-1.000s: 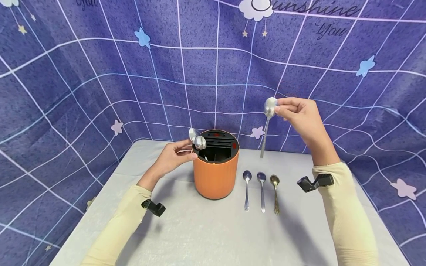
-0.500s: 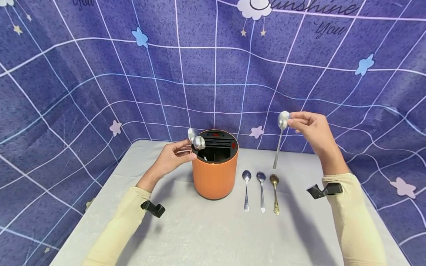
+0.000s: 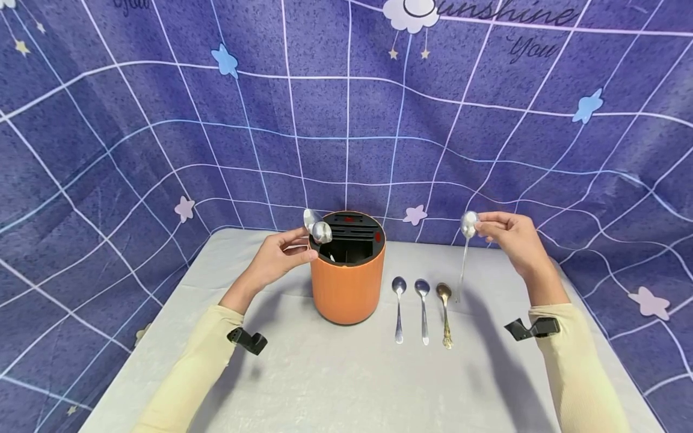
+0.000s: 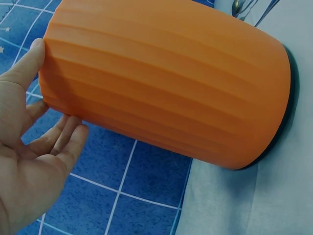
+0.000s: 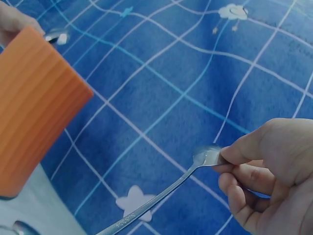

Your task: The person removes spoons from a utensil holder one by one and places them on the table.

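My left hand [image 3: 281,251] is at the left rim of an orange ribbed utensil holder [image 3: 346,291] with a black slotted top. Its thumb and fingertips touch the holder's side in the left wrist view. Two spoons [image 3: 322,233] stand in the holder by those fingers, bowls up. With thumb and fingertips, my right hand [image 3: 511,240] pinches a silver spoon [image 3: 464,261] by its bowl, handle hanging down. Whether the handle's end touches the table cannot be told. To its left lie a silver spoon [image 3: 399,310], another silver spoon [image 3: 424,311] and a gold-toned spoon [image 3: 446,313].
A pale cloth covers the table [image 3: 335,379]. Behind and beside it hangs a purple-blue curtain [image 3: 325,162] with grid lines and stars. The holder stands between my left hand and the row of spoons. Each sleeve carries a small black camera mount [image 3: 533,329].
My right hand has moved down and to the right with the silver spoon, bringing its handle toward the table. My left hand and the holder stay in place.
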A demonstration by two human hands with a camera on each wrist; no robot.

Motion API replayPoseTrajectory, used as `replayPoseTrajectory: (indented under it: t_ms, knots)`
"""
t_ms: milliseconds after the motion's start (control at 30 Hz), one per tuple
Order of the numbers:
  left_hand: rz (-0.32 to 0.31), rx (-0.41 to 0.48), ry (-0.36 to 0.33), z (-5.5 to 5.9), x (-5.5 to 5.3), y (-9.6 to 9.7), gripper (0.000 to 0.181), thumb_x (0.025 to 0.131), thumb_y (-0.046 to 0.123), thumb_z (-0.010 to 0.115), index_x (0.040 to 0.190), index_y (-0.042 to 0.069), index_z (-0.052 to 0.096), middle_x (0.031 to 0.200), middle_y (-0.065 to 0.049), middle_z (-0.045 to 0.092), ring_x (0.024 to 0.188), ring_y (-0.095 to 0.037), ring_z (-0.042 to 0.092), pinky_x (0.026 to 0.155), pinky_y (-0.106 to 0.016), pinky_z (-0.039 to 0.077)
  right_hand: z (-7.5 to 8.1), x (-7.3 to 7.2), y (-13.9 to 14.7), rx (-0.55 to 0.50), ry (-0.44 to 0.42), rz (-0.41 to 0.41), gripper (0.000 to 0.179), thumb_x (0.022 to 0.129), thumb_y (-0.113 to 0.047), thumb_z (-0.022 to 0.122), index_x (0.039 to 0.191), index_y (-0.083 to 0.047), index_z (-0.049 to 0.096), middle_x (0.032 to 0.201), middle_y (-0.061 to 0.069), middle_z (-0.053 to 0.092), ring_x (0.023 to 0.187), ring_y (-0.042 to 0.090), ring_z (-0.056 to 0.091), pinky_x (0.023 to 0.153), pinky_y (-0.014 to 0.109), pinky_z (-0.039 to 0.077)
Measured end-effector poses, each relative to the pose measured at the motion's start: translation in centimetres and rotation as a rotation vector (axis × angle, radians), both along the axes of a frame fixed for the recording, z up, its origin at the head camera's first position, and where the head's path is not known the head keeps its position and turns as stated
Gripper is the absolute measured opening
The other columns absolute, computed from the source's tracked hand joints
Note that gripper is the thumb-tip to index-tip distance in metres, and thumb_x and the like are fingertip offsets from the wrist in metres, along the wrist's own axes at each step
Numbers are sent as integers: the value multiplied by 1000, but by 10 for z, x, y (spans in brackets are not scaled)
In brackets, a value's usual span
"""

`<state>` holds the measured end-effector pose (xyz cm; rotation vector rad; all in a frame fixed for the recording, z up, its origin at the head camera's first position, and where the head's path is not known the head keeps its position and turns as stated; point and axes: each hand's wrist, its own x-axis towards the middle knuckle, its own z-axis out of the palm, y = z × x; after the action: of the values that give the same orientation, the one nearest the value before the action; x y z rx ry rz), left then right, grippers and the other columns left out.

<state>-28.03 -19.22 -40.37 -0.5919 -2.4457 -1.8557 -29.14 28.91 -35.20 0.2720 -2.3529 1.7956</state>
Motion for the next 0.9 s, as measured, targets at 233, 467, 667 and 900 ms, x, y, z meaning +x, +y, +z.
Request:
replayPoseTrajectory:
  t_ms: [233,467,667,900]
  knots:
    - [0,3,-9,0,0,0,61,92,13,78,146,0,54,140,-20,60,127,-37,60,102,-30,56,-23,1,14,19,-90,-4,22,97,-10,69,115,3,70,83,-17,73,76,1,60,72,15,53]
    - [4,1,2,-1,0,0,61,92,13,78,146,0,54,140,-20,60,128,-37,60,101,-30,57,-43,-1,26,-2,-169,8,20,97,-7,68,114,2,71,82,-15,72,77,1,62,73,14,55]
    - [6,4,-4,0,0,1,60,92,13,78,146,0,54,144,-18,58,129,-36,59,100,-29,57,-65,-3,34,51,-219,37,35,98,-2,63,125,19,60,83,-18,72,79,0,64,76,14,58]
    - [-1,6,4,0,0,0,61,93,12,77,147,-1,53,144,-19,58,129,-37,58,101,-29,56,-82,-6,39,49,-299,52,29,98,-4,63,120,15,63,83,-17,70,79,0,63,75,15,58]
